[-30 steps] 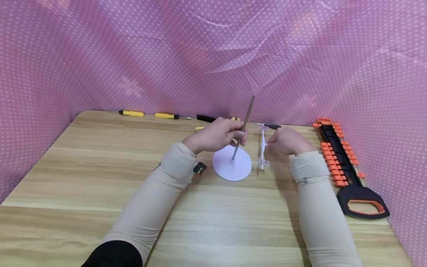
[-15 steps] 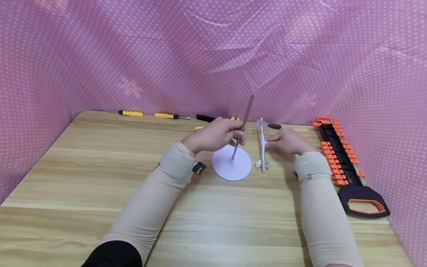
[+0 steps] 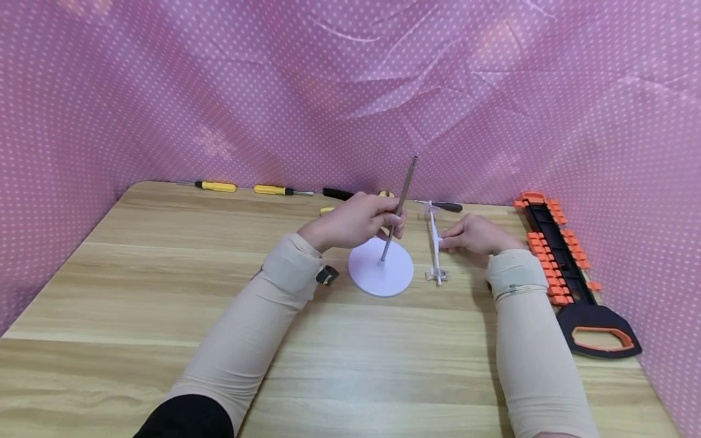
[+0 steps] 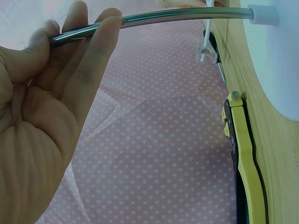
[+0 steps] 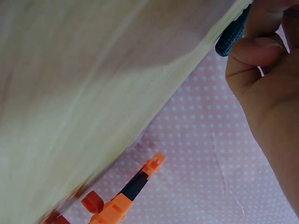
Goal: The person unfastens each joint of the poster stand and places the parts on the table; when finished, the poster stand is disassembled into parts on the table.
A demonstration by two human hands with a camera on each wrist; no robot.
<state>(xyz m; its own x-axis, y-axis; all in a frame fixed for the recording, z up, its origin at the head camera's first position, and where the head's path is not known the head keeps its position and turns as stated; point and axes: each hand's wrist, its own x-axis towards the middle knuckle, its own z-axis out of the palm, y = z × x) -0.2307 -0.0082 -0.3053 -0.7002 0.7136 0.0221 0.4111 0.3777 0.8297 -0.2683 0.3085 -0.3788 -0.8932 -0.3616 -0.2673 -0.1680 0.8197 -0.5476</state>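
I see left hand point(image 3: 358, 221), fingers curled round upward-pointing metal rod point(image 3: 407, 184); right hand point(image 3: 475, 234), fingers pinching white bar point(image 3: 435, 233), long axis near-to-far.

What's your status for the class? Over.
Left grip holds metal rod, seated in white base. Right grip pinches white bar. Yellow tool beyond, not between them.

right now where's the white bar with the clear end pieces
In the head view, the white bar is right of centre, pinched near its middle by the right hand and just to the right of the round white base.
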